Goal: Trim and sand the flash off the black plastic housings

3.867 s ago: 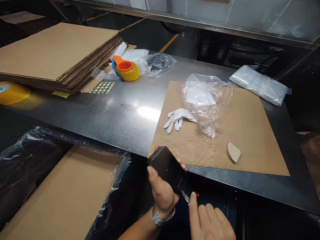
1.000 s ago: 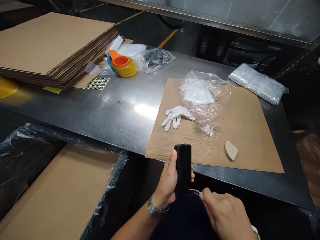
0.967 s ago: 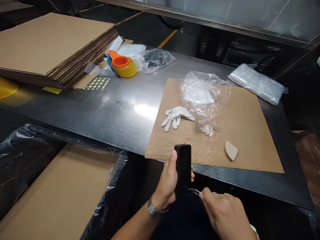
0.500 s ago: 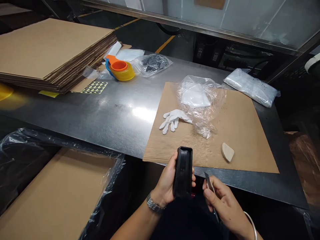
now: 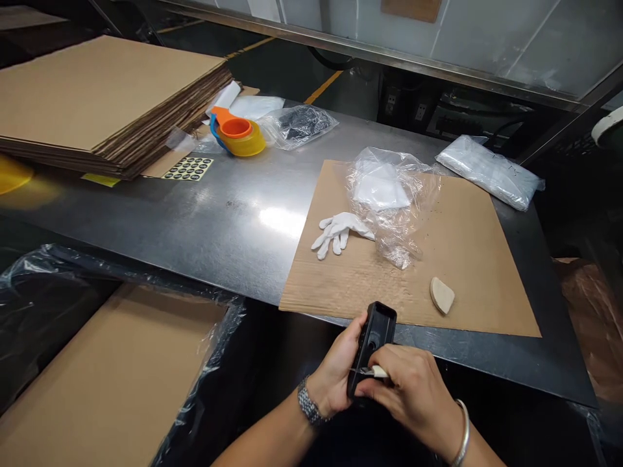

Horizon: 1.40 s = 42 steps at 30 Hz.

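Note:
My left hand (image 5: 335, 368), with a metal watch at the wrist, is closed around a long, hollow black plastic part (image 5: 381, 319), tilted over the table's front edge. The part's open side faces up. In my right hand (image 5: 413, 388) is a small knife (image 5: 378, 371) with a pale handle, pinched between fingers and thumb. Its thin blade lies across the near end of the black part; whether it touches the edge I cannot tell. My right fingers cover part of the handle and of the black part.
A cardboard sheet (image 5: 479, 259) on the steel table (image 5: 209, 227) bears a white glove (image 5: 341, 230), a clear plastic bag (image 5: 396, 227) and a beige wedge-shaped block (image 5: 442, 296). Further left are a tape dispenser (image 5: 246, 139), a sticker sheet (image 5: 189, 168) and stacked cardboard (image 5: 111, 97).
My right hand has come in from the right and turned, bringing the knife across the black part. My left hand has shifted right and slightly down, and the part now leans.

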### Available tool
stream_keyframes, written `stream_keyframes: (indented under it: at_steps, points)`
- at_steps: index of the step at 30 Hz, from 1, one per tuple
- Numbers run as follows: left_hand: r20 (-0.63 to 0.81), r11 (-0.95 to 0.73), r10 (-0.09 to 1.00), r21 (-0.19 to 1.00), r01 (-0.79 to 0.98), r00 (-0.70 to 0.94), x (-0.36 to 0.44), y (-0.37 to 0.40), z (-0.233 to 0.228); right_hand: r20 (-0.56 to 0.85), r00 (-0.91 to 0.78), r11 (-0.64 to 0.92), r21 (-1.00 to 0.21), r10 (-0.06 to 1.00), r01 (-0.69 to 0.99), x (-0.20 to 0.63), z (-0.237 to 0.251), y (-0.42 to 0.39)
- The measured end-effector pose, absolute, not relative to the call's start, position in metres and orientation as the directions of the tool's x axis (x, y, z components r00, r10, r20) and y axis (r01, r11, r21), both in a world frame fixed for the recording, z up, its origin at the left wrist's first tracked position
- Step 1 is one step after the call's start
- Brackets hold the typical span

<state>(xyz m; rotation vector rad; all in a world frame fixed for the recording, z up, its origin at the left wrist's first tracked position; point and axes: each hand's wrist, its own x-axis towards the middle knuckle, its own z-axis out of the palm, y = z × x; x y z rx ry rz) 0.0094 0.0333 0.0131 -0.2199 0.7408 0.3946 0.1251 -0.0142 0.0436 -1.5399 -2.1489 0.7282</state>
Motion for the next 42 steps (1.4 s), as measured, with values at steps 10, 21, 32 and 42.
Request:
stream_keyframes:
  at_steps: [10, 21, 32, 42]
  points:
    - [-0.717, 0.969, 0.203, 0.049, -0.242, 0.666, 0.008, 0.02, 0.014, -0.14, -0.081, -0.03, -0.649, 0.987, 0.76, 0.148, 0.044, 0.003]
    - [-0.758, 0.985, 0.168, 0.114, -0.126, 0.631, 0.009, 0.01, 0.021, -0.201, -0.033, -0.168, -0.89, 0.979, 0.423, 0.171, 0.028, 0.017]
    - [-0.742, 0.849, 0.524, 0.417, -0.323, 0.419, 0.018, 0.001, 0.022, -0.333, 0.264, -0.384, -0.907, 0.905, 0.175, 0.135, 0.01, -0.023]
    - [-0.755, 0.889, 0.44, 0.29, -0.354, 0.487, 0.013, 0.004, 0.02, -0.283, 0.218, -0.322, -0.932, 0.934, 0.168, 0.138, 0.009, -0.02]
